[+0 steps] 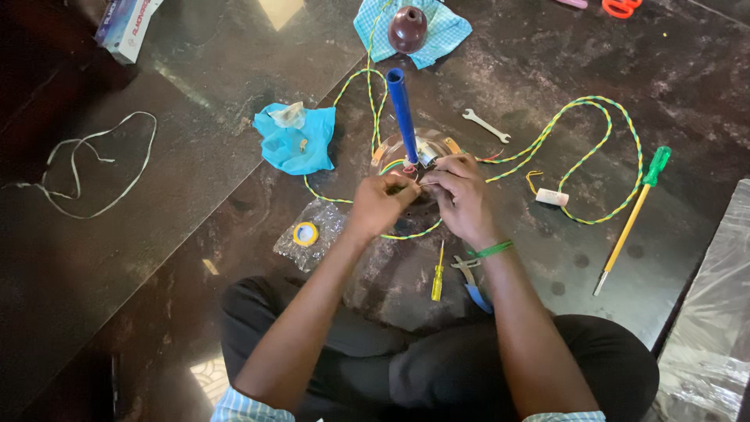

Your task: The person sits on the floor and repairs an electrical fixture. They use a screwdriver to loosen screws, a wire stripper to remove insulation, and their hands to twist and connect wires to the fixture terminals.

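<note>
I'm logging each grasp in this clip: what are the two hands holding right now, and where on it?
Both the left hand and right hand pinch thin wire ends between their fingertips, beside the base of the blue tube. The exact grip is too small to tell.

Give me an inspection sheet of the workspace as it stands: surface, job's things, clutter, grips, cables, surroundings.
Surface: dark polished stone floor, glossy with reflections.
Job's things: blue tube standing on a clear round base; thin wire ends pinched between both hands.
Clutter: yellow tape roll, small yellow screwdriver, pliers, long green-handled screwdriver, spanner, blue plastic bag, brown dome cap on a checked cloth.
Grips: left hand and right hand both closed on the wire ends.
Cables: green-yellow twisted cord in loops; white string apart.
Surroundings: clear plastic sheet at right.
</note>
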